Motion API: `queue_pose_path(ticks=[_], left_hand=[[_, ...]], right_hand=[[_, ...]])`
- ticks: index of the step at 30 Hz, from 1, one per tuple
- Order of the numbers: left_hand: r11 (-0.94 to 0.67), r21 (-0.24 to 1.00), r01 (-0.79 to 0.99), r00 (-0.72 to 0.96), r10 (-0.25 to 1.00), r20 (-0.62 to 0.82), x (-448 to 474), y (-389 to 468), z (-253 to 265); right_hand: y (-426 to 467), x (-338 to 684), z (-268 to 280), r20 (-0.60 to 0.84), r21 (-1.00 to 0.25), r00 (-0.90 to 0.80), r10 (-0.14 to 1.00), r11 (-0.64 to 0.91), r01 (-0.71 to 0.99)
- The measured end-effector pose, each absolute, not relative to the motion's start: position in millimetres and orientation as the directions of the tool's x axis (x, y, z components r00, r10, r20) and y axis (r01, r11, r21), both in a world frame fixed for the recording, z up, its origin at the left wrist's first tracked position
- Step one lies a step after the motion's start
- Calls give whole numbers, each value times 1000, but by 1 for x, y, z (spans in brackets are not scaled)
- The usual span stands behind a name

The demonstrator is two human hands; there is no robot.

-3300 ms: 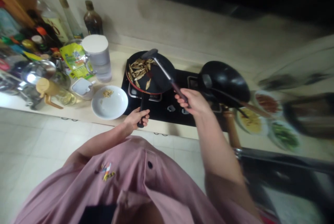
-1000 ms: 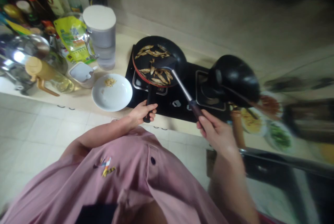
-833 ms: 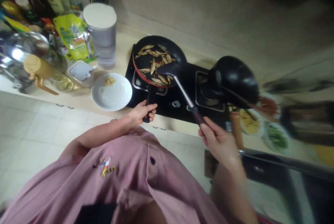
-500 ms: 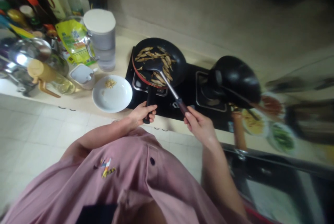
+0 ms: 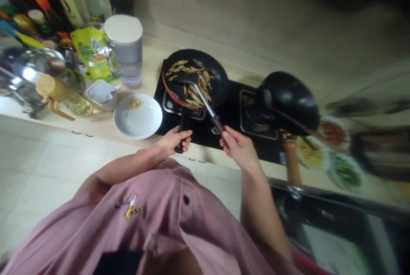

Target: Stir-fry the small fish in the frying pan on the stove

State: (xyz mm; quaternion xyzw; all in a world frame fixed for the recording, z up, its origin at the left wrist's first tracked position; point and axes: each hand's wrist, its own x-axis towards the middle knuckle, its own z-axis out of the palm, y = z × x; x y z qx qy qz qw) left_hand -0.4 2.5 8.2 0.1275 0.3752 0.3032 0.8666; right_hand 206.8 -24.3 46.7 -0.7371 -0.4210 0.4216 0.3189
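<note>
My left hand (image 5: pixel 177 140) is closed round the black handle of a frying pan (image 5: pixel 219 74), which sits on the left burner of the stove. In my right hand (image 5: pixel 235 143) is the dark grip of a spatula (image 5: pixel 205 100) with a metal shaft. Its black blade lies inside the pan, on the left side. Several small browned fish (image 5: pixel 202 83) are spread across the pan, mostly at the back and right of the blade. A white bowl (image 5: pixel 138 123) with a little chopped, pale food stands left of the pan.
A black wok (image 5: pixel 288 100) with a wooden handle rests on the right burner. Plates of yellow food (image 5: pixel 309 152) and green food (image 5: pixel 347 170) lie beyond it. A water pitcher (image 5: pixel 124 53), oil bottle (image 5: pixel 75 99) and several other bottles crowd the left counter.
My right hand has moved slightly left, and the spatula blade has shifted a little left in the pan. More fish show near the pan's front. My left hand keeps its grip.
</note>
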Motion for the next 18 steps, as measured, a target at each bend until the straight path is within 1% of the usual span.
queue_pose_path(ticks=[5,7,12,15,18], left_hand=[[774,458,-436,529,633,-565,0,2,8],[775,458,-436,522,632,-573,-1,2,10],[776,453,-439,527,631,-570,-1,1,16],[770,460,-442,520,638,-568,-2,1,19],[770,459,-444,519,638,-569,-2,1,20]], right_hand=[[-2,205,43,-346,-890,289,892,-410,201],[7,199,39,-351,-898,282,893,-407,168],[-12,205,45,-399,-872,250,882,-449,193],[-12,208,52,-369,-880,273,888,-429,203],[21,197,50,-313,-912,270,911,-368,184]])
